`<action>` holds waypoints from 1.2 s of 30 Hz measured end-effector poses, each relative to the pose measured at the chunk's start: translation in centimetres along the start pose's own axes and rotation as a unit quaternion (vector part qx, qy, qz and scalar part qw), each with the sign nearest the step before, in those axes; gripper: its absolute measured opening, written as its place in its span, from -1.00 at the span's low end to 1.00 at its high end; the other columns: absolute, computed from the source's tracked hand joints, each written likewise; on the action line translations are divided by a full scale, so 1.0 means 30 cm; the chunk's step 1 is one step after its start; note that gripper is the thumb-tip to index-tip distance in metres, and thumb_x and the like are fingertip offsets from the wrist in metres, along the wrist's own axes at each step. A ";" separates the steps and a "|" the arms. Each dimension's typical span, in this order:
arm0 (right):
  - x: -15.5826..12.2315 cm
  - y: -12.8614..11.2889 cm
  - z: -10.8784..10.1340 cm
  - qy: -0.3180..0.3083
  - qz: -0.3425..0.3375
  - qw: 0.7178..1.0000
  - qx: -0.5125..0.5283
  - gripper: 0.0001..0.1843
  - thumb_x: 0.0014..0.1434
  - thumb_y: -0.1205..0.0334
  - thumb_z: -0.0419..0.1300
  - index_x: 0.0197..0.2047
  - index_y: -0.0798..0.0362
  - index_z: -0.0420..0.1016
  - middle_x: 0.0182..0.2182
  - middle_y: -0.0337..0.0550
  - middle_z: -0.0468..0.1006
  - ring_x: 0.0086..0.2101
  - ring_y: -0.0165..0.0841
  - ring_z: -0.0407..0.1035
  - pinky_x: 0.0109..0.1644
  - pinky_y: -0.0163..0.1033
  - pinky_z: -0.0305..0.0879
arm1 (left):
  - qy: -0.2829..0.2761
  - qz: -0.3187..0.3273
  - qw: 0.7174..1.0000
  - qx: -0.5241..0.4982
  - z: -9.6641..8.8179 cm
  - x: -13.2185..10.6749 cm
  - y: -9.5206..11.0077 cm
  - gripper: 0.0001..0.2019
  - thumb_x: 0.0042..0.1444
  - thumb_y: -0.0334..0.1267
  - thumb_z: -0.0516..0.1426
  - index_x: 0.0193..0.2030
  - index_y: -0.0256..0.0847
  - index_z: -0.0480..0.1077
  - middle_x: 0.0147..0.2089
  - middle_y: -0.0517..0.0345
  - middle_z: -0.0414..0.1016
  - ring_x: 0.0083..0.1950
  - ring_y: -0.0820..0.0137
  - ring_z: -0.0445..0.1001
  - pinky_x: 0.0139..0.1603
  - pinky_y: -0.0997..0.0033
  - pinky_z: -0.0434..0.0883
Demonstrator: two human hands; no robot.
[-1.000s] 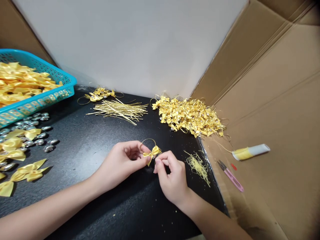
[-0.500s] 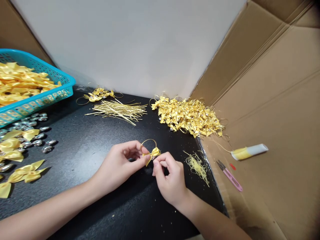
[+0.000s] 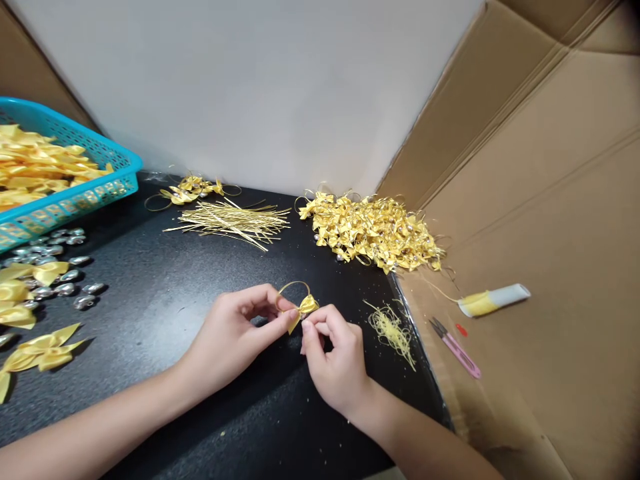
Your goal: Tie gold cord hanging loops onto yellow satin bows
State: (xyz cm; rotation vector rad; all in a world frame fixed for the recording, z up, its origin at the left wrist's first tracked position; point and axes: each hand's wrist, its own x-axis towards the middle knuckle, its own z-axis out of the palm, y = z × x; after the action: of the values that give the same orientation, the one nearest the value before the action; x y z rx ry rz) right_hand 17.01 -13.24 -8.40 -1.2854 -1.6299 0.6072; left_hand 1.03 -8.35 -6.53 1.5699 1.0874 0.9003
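My left hand (image 3: 245,327) pinches a yellow satin bow (image 3: 306,305) between thumb and fingers. A thin gold cord loop (image 3: 295,283) rises from the back of the bow. Close against the bow's lower right side, my right hand (image 3: 334,347) is closed, thumb and fingertips pressed together. Whatever lies in that pinch is too small or hidden to make out. Just behind the hands lies a bundle of cut gold cords (image 3: 235,223). A heap of looped bows with silver beads (image 3: 373,230) sits at the back right.
Left, a turquoise basket (image 3: 133,162) holds yellow bows; loose silver beads (image 3: 65,289) and bows (image 3: 45,350) lie before it. Several looped bows (image 3: 193,190) rest at the back. Right are tangled thread (image 3: 393,333), pink thread snips (image 3: 461,357), a thread tube (image 3: 493,300) and cardboard walls (image 3: 550,167).
The view has shifted slightly, so everything sits a little further left. Both hands keep nearly the same pose at the bow.
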 end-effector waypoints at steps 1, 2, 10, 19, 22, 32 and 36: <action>0.000 0.000 0.001 0.002 0.001 1.000 -0.001 -0.86 0.24 0.35 0.06 -0.39 0.05 0.27 -0.63 -0.33 0.37 -0.62 -0.51 0.29 -0.48 -0.42 0.15 | 0.001 0.001 1.000 0.002 0.001 -0.001 0.000 -0.80 0.07 -0.14 0.24 -0.44 -0.23 0.46 -0.40 0.14 0.61 -0.37 0.38 0.53 -0.35 0.50 0.43; -0.002 0.000 0.003 0.003 0.002 1.000 0.000 -0.86 0.24 0.35 0.06 -0.39 0.05 0.27 -0.63 -0.33 0.37 -0.62 -0.50 0.29 -0.48 -0.42 0.15 | 0.003 0.002 1.000 0.004 0.002 -0.003 -0.001 -0.80 0.07 -0.14 0.24 -0.44 -0.23 0.46 -0.40 0.14 0.61 -0.37 0.38 0.53 -0.35 0.49 0.43; -0.025 0.013 0.023 0.022 0.020 0.999 0.020 -0.88 0.28 0.30 0.03 -0.34 0.04 0.24 -0.65 -0.35 0.34 -0.64 -0.48 0.28 -0.49 -0.38 0.15 | 0.038 0.026 0.999 -0.001 0.007 -0.015 -0.005 -0.85 0.05 -0.19 0.26 -0.44 -0.21 0.50 -0.38 0.15 0.64 -0.35 0.39 0.57 -0.30 0.51 0.47; -0.028 0.015 0.028 0.018 0.019 0.999 0.040 -0.88 0.26 0.31 0.05 -0.35 0.03 0.24 -0.66 -0.35 0.33 -0.65 -0.47 0.27 -0.51 -0.37 0.15 | 0.065 0.044 0.997 -0.020 0.017 -0.019 -0.002 -0.89 0.04 -0.27 0.26 -0.46 -0.19 0.49 -0.40 0.20 0.63 -0.36 0.42 0.59 -0.30 0.56 0.50; -0.026 0.015 0.029 0.016 0.020 0.999 0.036 -0.87 0.25 0.31 0.05 -0.36 0.03 0.24 -0.67 -0.35 0.32 -0.66 -0.46 0.27 -0.52 -0.37 0.15 | 0.065 0.046 0.997 -0.017 0.018 -0.021 -0.006 -0.90 0.05 -0.27 0.26 -0.45 -0.19 0.49 -0.40 0.21 0.64 -0.35 0.43 0.59 -0.30 0.58 0.50; -0.026 0.010 0.033 0.027 0.022 0.998 0.052 -0.87 0.27 0.32 0.04 -0.35 0.03 0.23 -0.65 -0.34 0.36 -0.65 -0.48 0.29 -0.51 -0.39 0.16 | 0.057 0.086 0.995 0.006 0.023 -0.030 -0.024 -0.92 0.07 -0.31 0.26 -0.43 -0.18 0.51 -0.36 0.22 0.65 -0.32 0.43 0.60 -0.25 0.58 0.50; -0.034 0.016 0.038 0.029 0.010 0.996 0.080 -0.89 0.28 0.33 0.04 -0.32 0.02 0.23 -0.62 -0.33 0.42 -0.62 -0.48 0.33 -0.47 -0.40 0.21 | 0.056 0.111 0.992 0.011 0.023 -0.038 -0.022 -0.92 0.09 -0.34 0.24 -0.43 -0.18 0.52 -0.34 0.21 0.66 -0.31 0.42 0.60 -0.24 0.55 0.49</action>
State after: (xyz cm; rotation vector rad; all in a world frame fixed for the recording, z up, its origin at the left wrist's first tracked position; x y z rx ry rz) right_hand 16.25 -13.84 -9.66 -1.1915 -1.4922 0.6918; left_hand 1.15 -9.56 -7.37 1.6975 1.0164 1.1408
